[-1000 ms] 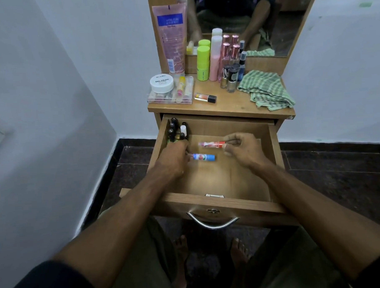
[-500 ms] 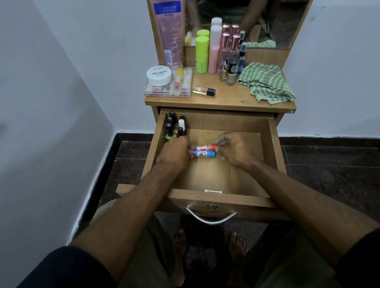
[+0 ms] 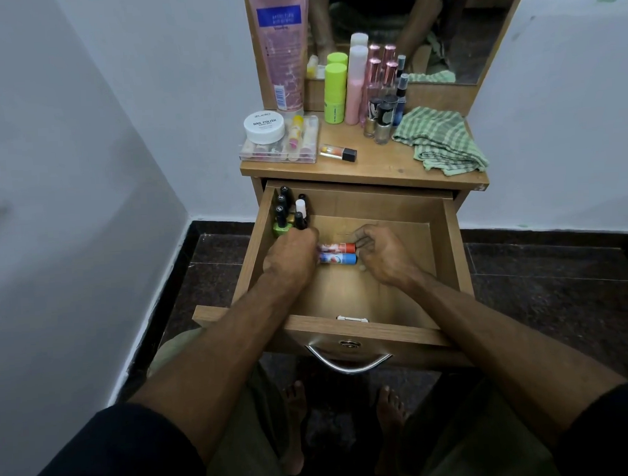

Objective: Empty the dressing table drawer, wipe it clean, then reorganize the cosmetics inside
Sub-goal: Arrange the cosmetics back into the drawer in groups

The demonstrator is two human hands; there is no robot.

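The wooden drawer (image 3: 445,239) of the dressing table is pulled out in front of me. On its floor a red lip balm tube (image 3: 341,247) and a blue lip balm tube (image 3: 344,259) lie side by side, touching. My left hand (image 3: 291,256) covers their left ends, its fingers curled down over them. My right hand (image 3: 383,254) has curled fingers at the red tube's right end. Several nail polish bottles (image 3: 286,212) stand in the drawer's back left corner.
On the tabletop (image 3: 381,166) are a green checked cloth (image 3: 441,142), a clear box (image 3: 280,153) with a white nail polish jar (image 3: 264,126), a small orange tube (image 3: 337,153), a tall pink tube (image 3: 282,48) and several bottles (image 3: 356,85) before the mirror. White walls flank the table.
My right hand brought the red tube down against the blue one; the two now lie together. The view shifted slightly closer.
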